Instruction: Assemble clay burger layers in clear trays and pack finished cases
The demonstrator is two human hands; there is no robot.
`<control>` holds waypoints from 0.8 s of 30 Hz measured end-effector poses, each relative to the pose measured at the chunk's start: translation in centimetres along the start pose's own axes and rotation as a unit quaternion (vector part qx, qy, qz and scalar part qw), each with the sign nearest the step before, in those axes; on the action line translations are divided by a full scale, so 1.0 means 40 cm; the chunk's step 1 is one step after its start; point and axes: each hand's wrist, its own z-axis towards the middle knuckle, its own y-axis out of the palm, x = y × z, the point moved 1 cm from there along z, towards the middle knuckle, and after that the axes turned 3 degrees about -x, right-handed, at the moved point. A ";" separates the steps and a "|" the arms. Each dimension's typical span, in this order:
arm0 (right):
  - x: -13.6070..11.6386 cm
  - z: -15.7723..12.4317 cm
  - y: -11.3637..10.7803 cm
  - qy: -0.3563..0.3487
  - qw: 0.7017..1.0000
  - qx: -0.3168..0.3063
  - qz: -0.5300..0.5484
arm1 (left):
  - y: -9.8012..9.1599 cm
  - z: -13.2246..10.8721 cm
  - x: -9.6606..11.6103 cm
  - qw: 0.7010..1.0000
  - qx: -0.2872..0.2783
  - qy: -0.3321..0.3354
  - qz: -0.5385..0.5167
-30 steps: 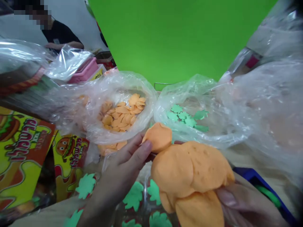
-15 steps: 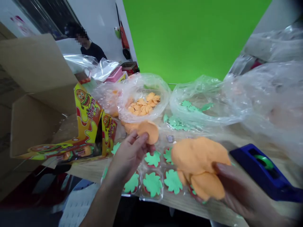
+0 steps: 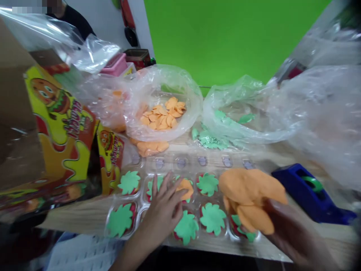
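Over the middle of a clear plastic tray (image 3: 142, 164), my left hand (image 3: 162, 212) is open with its fingers spread. At its fingertips a round orange foam piece (image 3: 185, 189) lies on top of a green leaf-shaped piece in one back-row compartment. Other compartments hold green leaf-shaped pieces (image 3: 213, 218) over something red. My right hand (image 3: 290, 229) grips a loose stack of orange foam pieces (image 3: 251, 188) above the tray's right end, partly covering the compartments there.
Behind the tray stand clear bags holding orange pieces (image 3: 162, 116) and green pieces (image 3: 246, 118). A blue tape dispenser (image 3: 313, 195) sits to the right. Printed yellow burger boxes (image 3: 59, 120) stand at left. A person in black (image 3: 75, 20) is at the back left.
My left hand has moved down to the tray and let go of the orange piece it held, which now lies on a green piece. The view has moved closer; my right hand still holds its stack.
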 end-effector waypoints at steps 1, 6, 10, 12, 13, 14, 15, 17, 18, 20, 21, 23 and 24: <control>0.006 0.009 0.032 0.005 1.000 -0.013 -0.010 | -0.022 0.000 0.016 0.999 0.018 0.006 -0.029; 0.031 0.029 0.111 -0.007 0.996 -0.056 -0.070 | -0.110 0.037 0.126 0.983 0.086 0.102 -0.122; 0.027 0.023 0.122 -0.007 0.992 -0.080 -0.099 | -0.130 0.062 0.153 0.986 0.064 0.049 -0.147; 0.022 0.022 0.121 0.021 0.990 -0.091 -0.104 | -0.133 0.061 0.143 0.974 0.055 -0.030 -0.219; 0.021 0.022 0.119 0.035 0.989 -0.099 -0.101 | -0.134 0.059 0.138 0.962 0.055 -0.065 -0.259; 0.020 0.024 0.117 0.047 0.988 -0.107 -0.097 | -0.133 0.057 0.133 0.949 0.060 -0.094 -0.296; 0.020 0.025 0.116 0.055 0.988 -0.115 -0.091 | -0.132 0.055 0.129 0.936 0.068 -0.109 -0.327; 0.022 0.029 0.112 0.066 0.986 -0.128 -0.079 | -0.127 0.054 0.126 0.925 0.072 -0.101 -0.359; 0.023 0.031 0.111 0.069 0.986 -0.132 -0.074 | -0.123 0.055 0.126 0.925 0.069 -0.090 -0.362; 0.022 0.034 0.110 0.077 0.985 -0.140 -0.063 | -0.115 0.062 0.123 0.918 0.055 -0.095 -0.382; 0.021 0.035 0.110 0.086 0.984 -0.144 -0.058 | -0.111 0.068 0.121 0.902 0.047 -0.115 -0.413; 0.018 0.034 0.109 0.111 0.982 -0.145 -0.051 | -0.105 0.081 0.111 0.835 0.039 -0.168 -0.522; 0.015 0.033 0.106 0.124 0.981 -0.140 -0.053 | -0.104 0.087 0.104 0.789 0.033 -0.190 -0.583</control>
